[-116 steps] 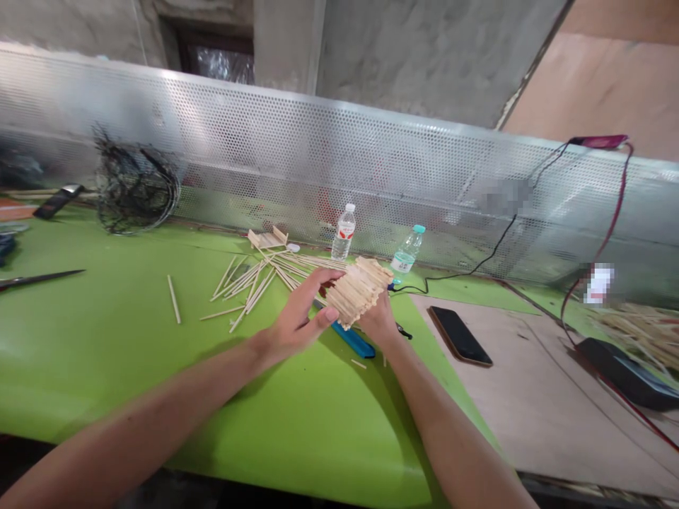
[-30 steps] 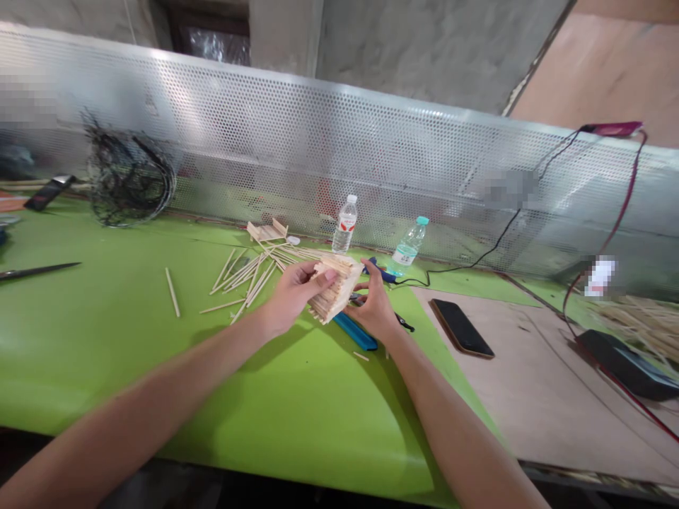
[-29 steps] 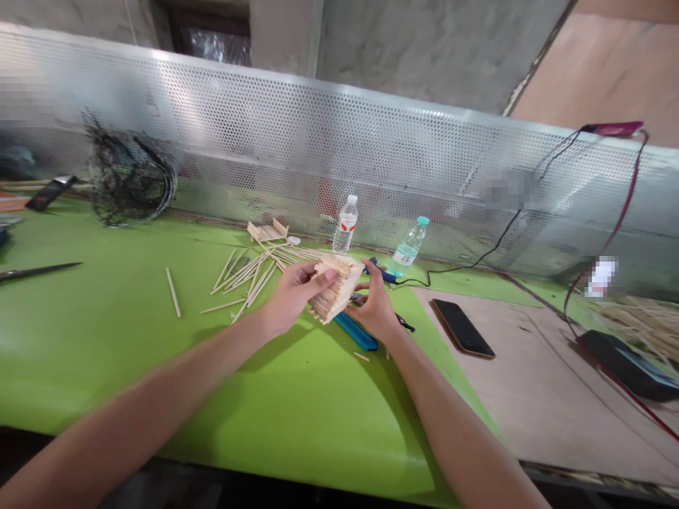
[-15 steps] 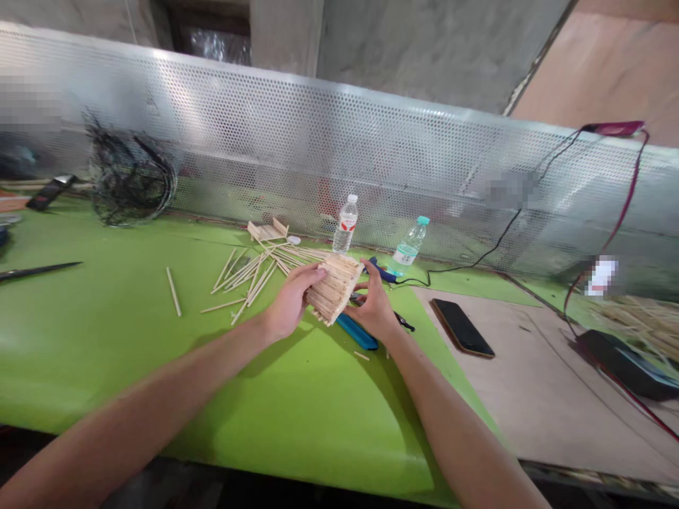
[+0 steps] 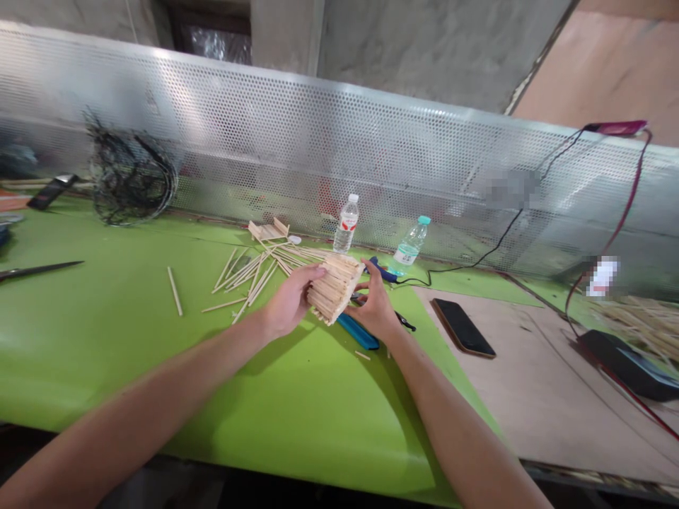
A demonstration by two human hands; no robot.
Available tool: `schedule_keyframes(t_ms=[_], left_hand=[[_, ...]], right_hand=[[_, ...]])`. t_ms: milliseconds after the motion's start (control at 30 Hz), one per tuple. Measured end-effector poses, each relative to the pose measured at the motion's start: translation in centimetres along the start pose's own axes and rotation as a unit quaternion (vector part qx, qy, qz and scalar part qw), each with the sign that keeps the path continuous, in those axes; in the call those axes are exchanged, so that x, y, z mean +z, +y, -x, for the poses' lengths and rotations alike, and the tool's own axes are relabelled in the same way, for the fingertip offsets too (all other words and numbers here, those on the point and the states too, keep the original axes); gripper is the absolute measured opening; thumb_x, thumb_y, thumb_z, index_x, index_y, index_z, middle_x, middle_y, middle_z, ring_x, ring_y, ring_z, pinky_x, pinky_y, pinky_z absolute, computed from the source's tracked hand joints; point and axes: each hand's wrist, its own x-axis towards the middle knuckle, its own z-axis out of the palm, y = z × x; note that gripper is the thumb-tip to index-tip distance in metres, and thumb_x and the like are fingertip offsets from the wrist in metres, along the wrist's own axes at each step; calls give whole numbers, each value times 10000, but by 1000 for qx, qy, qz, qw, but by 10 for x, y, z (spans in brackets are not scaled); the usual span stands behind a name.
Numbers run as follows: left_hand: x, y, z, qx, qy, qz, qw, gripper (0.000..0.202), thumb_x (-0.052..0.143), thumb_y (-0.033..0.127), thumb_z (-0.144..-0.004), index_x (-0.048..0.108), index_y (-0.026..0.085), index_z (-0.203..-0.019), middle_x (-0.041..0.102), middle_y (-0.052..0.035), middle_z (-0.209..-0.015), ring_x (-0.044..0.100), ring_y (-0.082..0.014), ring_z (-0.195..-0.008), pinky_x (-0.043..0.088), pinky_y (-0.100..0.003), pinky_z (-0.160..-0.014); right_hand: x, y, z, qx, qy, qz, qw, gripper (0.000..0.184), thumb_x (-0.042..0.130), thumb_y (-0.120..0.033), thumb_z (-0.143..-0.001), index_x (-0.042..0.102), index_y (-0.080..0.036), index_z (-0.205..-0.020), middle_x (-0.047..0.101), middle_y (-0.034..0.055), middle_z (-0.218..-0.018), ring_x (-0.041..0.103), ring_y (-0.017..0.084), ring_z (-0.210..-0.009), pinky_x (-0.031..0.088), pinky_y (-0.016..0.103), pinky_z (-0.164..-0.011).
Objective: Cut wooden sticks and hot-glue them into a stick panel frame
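A small block-like piece made of thin wooden sticks glued side by side (image 5: 334, 288) is held up, tilted, above the green table. My left hand (image 5: 288, 302) is closed on its left side, the thumb lying on top. At its right edge my right hand (image 5: 376, 309) grips with curled fingers; their tips are partly hidden behind the piece. Below lies a blue-handled tool (image 5: 358, 332), half covered by the piece and my right hand. Loose wooden sticks (image 5: 254, 279) are strewn to the left, and a small stick frame (image 5: 269, 230) stands behind them.
Two water bottles, one white-capped (image 5: 346, 225) and one green-capped (image 5: 410, 246), stand behind my hands. A phone (image 5: 463, 327) lies on the board at right, near a black box (image 5: 629, 364). Scissors (image 5: 42, 270) and a wire coil (image 5: 132, 177) are left. A perforated metal panel (image 5: 297, 134) runs behind.
Almost nothing differs. Both hands keep the stick piece in the same place, and the whole view has shifted very slightly.
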Motion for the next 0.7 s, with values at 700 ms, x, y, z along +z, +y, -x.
schedule_keyframes(t_ms=[700], left_hand=[[0, -2, -9, 123, 7, -9, 992, 358, 565, 500, -911, 665, 205, -1086, 699, -63, -1129, 624, -238, -1078, 482, -358, -879]], right_hand=[[-2, 0, -3, 28, 92, -38, 995, 1108, 839, -398, -611, 222, -319, -1528, 363, 148, -1511, 625, 201, -878, 563, 348, -641]])
